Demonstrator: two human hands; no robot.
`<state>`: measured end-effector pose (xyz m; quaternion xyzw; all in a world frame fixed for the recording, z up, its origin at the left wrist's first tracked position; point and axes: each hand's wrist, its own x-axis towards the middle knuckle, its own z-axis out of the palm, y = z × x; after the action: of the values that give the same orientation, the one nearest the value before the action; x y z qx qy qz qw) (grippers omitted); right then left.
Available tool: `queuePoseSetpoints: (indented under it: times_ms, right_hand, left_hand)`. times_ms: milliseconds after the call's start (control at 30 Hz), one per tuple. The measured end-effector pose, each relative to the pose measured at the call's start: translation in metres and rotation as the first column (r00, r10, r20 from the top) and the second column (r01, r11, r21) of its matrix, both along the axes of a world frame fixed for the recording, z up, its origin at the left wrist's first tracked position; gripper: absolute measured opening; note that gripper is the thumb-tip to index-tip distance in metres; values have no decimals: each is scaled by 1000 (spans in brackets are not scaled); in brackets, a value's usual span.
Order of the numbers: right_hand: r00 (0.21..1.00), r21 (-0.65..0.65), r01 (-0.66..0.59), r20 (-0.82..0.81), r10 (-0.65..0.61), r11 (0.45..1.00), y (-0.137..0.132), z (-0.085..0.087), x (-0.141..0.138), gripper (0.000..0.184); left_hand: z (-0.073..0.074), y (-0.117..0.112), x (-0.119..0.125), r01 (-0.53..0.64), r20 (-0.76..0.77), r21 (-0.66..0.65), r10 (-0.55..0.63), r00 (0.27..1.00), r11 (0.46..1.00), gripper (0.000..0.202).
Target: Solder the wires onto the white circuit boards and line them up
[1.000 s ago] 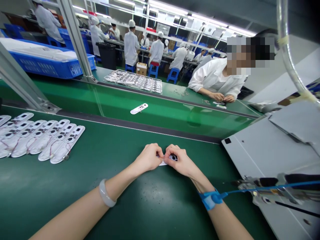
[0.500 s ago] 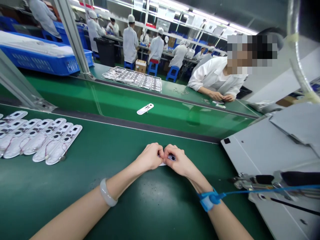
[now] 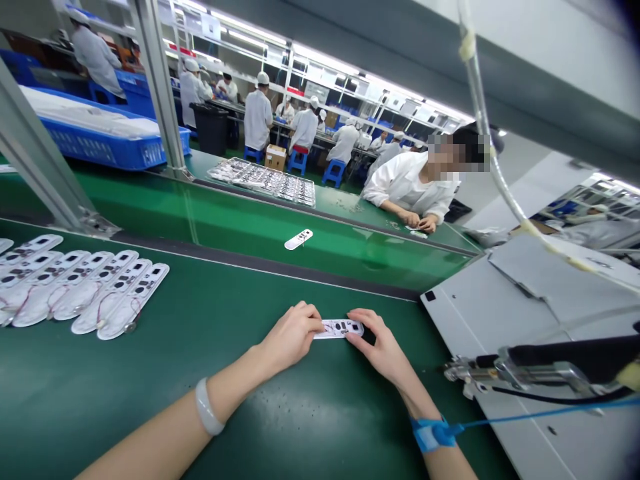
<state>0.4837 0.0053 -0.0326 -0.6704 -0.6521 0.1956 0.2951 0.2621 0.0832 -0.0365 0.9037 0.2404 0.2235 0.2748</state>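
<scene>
A narrow white strip (image 3: 339, 328) with dark oval openings lies nearly level between my hands, its printed face showing. My left hand (image 3: 293, 337) holds its left end between the fingertips. My right hand (image 3: 380, 347) grips the right end, and those fingers hide part of the strip. A pale bangle (image 3: 206, 407) circles my left wrist, and a blue wrist strap (image 3: 431, 433) with a blue cord circles my right. Several similar white strips with thin red wires (image 3: 85, 292) lie in a row to the left of my hands.
Hands rest over a green mat (image 3: 345, 420). Right of them are a soldering iron (image 3: 530, 367) and a white panel (image 3: 500, 313). Beyond a glass divider are a green belt carrying a lone strip (image 3: 299, 239), a loaded tray (image 3: 261, 181), and a co-worker (image 3: 410, 190).
My hands have moved apart, and the strip, mostly hidden between them earlier, now shows along its length. The whole view has tilted and shifted as my head moved.
</scene>
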Motion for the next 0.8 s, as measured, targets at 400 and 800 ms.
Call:
queuePoseSetpoints:
  times_ms: [400,800]
  right_hand:
    - [994,-182,48,109,-29,982,-10,10,-18,19]
    - [993,-187,44,113,-23,981,-12,14,-38,18]
  left_hand:
    - [2,10,-8,71,-55,110,-66,996,991,37]
    - [-1,10,-6,50,47,58,-53,997,997,38]
